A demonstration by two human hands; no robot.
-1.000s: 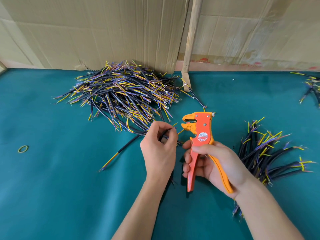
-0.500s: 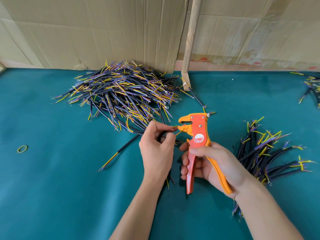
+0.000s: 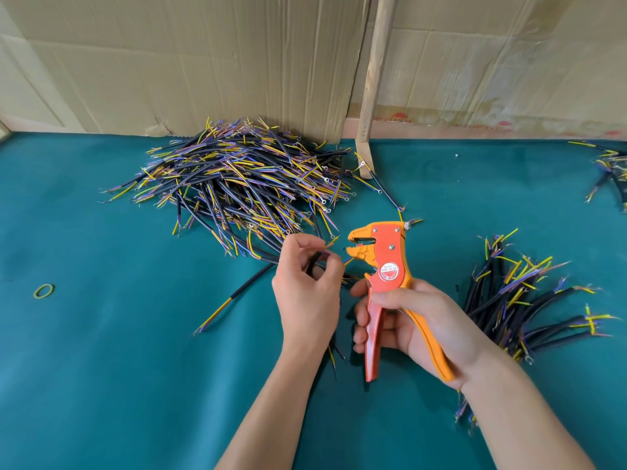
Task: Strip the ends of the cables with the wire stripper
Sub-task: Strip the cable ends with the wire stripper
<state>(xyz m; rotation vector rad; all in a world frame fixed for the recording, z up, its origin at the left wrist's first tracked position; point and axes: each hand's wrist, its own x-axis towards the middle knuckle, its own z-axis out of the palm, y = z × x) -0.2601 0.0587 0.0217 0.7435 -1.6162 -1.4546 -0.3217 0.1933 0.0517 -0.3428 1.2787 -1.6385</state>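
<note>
My right hand point(image 3: 417, 320) grips the handles of an orange and red wire stripper point(image 3: 386, 266), held upright with its jaws pointing left. My left hand point(image 3: 307, 286) pinches a black cable point(image 3: 314, 261) whose coloured wire ends point(image 3: 334, 240) stick out just left of the jaws, apart from them. A big heap of black cables with yellow, blue and purple ends point(image 3: 237, 184) lies behind my left hand. A smaller pile of cables point(image 3: 529, 300) lies to the right of my right hand.
A lone cable point(image 3: 237, 293) lies on the teal felt table point(image 3: 118, 368) left of my left hand. A small yellow-green ring point(image 3: 43, 291) sits far left. Cardboard sheets point(image 3: 203, 62) and a wooden stick point(image 3: 373, 89) stand at the back. More cables point(image 3: 610, 174) lie at the right edge.
My right hand has tilted the stripper slightly and brought its jaws nearer the left hand. My left hand has raised the cable's wire ends toward the jaws.
</note>
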